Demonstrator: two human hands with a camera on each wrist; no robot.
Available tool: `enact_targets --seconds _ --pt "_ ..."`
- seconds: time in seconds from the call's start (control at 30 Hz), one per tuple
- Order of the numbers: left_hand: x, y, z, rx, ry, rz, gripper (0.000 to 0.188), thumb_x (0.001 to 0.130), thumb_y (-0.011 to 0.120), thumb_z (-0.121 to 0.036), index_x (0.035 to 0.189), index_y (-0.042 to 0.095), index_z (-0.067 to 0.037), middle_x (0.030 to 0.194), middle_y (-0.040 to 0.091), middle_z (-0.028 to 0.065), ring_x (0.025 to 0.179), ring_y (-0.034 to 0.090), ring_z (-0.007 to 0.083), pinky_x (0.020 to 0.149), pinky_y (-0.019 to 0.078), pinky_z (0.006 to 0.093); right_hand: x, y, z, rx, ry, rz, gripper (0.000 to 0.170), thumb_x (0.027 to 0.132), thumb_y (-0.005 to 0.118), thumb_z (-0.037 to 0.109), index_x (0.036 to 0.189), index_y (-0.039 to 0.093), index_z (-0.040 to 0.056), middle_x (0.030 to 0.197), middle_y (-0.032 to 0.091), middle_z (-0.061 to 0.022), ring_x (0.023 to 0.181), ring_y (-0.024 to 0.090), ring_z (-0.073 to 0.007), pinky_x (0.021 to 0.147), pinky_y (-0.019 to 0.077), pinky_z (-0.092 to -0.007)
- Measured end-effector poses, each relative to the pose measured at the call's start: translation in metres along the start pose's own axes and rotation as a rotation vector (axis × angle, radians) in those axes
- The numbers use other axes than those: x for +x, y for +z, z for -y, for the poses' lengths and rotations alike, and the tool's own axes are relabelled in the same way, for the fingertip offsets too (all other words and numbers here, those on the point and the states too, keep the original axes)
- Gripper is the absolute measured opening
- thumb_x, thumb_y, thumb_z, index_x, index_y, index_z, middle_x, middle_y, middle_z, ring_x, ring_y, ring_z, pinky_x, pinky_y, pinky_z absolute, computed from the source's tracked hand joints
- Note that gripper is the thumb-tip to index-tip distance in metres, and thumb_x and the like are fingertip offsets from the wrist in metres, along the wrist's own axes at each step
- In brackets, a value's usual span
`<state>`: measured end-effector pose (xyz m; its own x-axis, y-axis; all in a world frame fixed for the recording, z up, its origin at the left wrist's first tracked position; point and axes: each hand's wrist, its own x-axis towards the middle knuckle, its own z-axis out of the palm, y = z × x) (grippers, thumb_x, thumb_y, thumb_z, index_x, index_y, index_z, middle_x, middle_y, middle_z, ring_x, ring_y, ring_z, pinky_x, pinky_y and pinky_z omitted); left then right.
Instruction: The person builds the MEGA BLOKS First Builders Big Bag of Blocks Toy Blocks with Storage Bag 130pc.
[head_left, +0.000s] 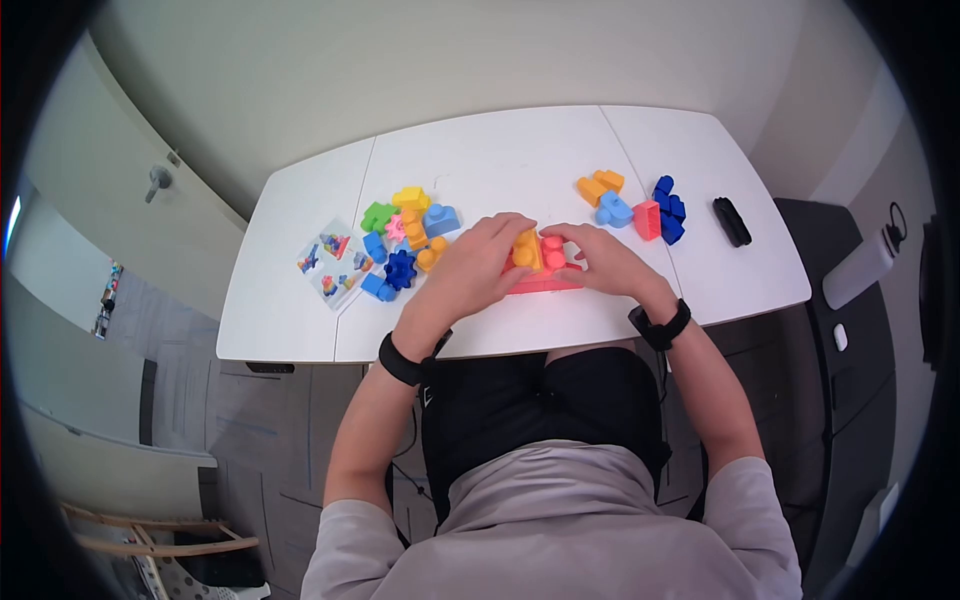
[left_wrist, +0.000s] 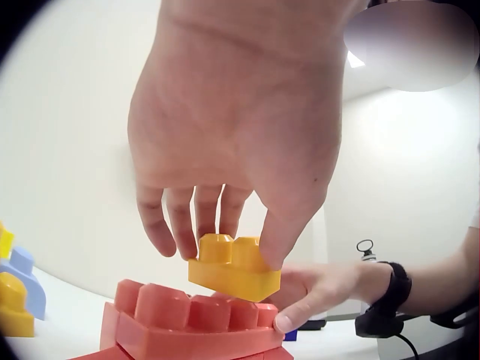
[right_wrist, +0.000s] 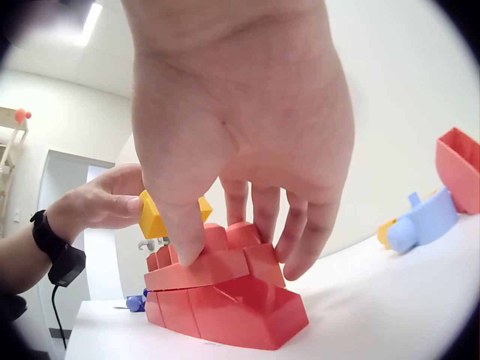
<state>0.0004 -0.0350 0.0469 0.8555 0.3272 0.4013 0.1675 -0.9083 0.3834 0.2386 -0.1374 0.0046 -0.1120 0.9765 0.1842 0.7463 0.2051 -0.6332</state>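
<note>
My left hand (head_left: pixel 478 262) pinches a yellow block (left_wrist: pixel 236 270) between thumb and fingers. In the left wrist view the block hangs tilted just above the studs of a red brick (left_wrist: pixel 184 322). That red brick lies on a larger red base (right_wrist: pixel 229 311) standing on the table. My right hand (right_wrist: pixel 244 127) grips the upper red brick at its right end, thumb on the near side and fingers on the far side. Whether the yellow block touches the studs, I cannot tell.
Left of the hands, blue, green, yellow and pink pieces (head_left: pixel 397 225) lie beside a picture sheet (head_left: pixel 330 262). Toward the right are orange blocks (head_left: pixel 600 186), a light blue block (head_left: pixel 614 210), a red block (head_left: pixel 647 220), dark blue blocks (head_left: pixel 670 208) and a black case (head_left: pixel 732 222).
</note>
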Motion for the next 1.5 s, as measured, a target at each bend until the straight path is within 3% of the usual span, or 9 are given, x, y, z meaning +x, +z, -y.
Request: enact_targets --seconds 0.47,0.57,0.63,0.8,0.97,1.07,1.2,1.37,1.5 --pt "-0.001 0.031 0.021 0.049 0.042 0.019 0.057 0.089 0.076 -0.012 0.143 0.059 -0.006 0.144 0.061 0.0160 0.128 0.060 0.0385 0.105 0.0511 0.0467 0.001 0.006 -0.001 0.063 0.016 -0.017 0.060 0.088 0.079 0.021 0.140 0.054 0.0030 0.126 0.070 -0.0209 0.118 0.066 -0.0380 0.100 0.0525 -0.0431" --pt "-0.002 0.030 0.021 0.052 0.038 0.003 0.056 0.090 0.077 -0.014 0.142 0.059 -0.007 0.144 0.062 0.0158 0.127 0.060 0.0378 0.105 0.0511 0.0455 0.001 0.004 0.002 0.073 0.021 -0.002 0.060 0.089 0.079 0.022 0.140 0.054 0.0029 0.125 0.070 -0.0207 0.118 0.067 -0.0377 0.100 0.0526 -0.0429" --pt "-0.002 0.023 0.021 0.064 0.027 -0.008 0.055 0.091 0.077 -0.015 0.142 0.060 -0.007 0.144 0.062 0.0156 0.127 0.061 0.0375 0.106 0.0511 0.0445 0.002 0.003 0.003 0.019 0.036 0.014 0.062 0.089 0.078 0.020 0.143 0.054 0.0040 0.130 0.068 -0.0166 0.119 0.067 -0.0292 0.095 0.0571 -0.0394" --pt "-0.008 -0.028 0.069 0.123 -0.201 -0.168 0.057 0.094 0.076 -0.023 0.146 0.056 -0.009 0.143 0.063 0.0153 0.131 0.059 0.0355 0.106 0.0510 0.0426 0.000 0.005 -0.002 -0.030 0.032 0.004 0.063 0.088 0.078 0.021 0.144 0.054 0.0044 0.133 0.066 -0.0154 0.121 0.066 -0.0288 0.097 0.0556 -0.0409" --pt "-0.037 -0.037 0.119 0.208 -0.349 -0.168 0.060 0.092 0.078 -0.023 0.145 0.055 -0.006 0.138 0.064 0.0184 0.128 0.060 0.0372 0.106 0.0508 0.0431 0.002 0.004 0.000 -0.005 0.041 0.010 0.063 0.088 0.078 0.021 0.144 0.054 0.0046 0.133 0.066 -0.0143 0.119 0.067 -0.0285 0.096 0.0558 -0.0402" --pt "-0.042 -0.032 0.134 0.168 -0.422 -0.097 0.063 0.090 0.081 -0.023 0.144 0.055 -0.004 0.137 0.064 0.0201 0.127 0.061 0.0368 0.106 0.0510 0.0426 0.001 0.002 0.003 0.033 0.045 0.024 0.061 0.089 0.078 0.022 0.142 0.054 0.0032 0.131 0.067 -0.0198 0.122 0.067 -0.0354 0.103 0.0533 -0.0425" --pt "-0.046 -0.028 0.148 0.134 -0.403 -0.082 0.064 0.085 0.085 -0.021 0.141 0.058 -0.004 0.134 0.067 0.0179 0.123 0.065 0.0337 0.102 0.0527 0.0411 0.002 0.003 0.001 0.048 0.049 0.026 0.062 0.089 0.077 0.019 0.145 0.053 0.0055 0.130 0.067 -0.0127 0.115 0.068 -0.0263 0.093 0.0565 -0.0374" --pt "-0.030 -0.050 0.104 0.141 -0.339 -0.142 0.058 0.084 0.087 -0.019 0.134 0.063 -0.005 0.127 0.070 0.0143 0.116 0.068 0.0331 0.099 0.0548 0.0403 0.000 0.003 0.001 0.053 0.035 0.018 0.062 0.089 0.077 0.020 0.145 0.053 0.0057 0.130 0.067 -0.0125 0.114 0.068 -0.0262 0.092 0.0565 -0.0371" --pt "-0.012 -0.048 0.052 -0.039 -0.242 -0.114 0.056 0.083 0.088 -0.019 0.132 0.065 -0.005 0.129 0.070 0.0136 0.118 0.067 0.0326 0.100 0.0542 0.0401 0.000 -0.001 0.008 0.080 0.072 0.037 0.061 0.090 0.077 0.021 0.144 0.053 0.0039 0.132 0.067 -0.0189 0.120 0.069 -0.0344 0.100 0.0550 -0.0404"
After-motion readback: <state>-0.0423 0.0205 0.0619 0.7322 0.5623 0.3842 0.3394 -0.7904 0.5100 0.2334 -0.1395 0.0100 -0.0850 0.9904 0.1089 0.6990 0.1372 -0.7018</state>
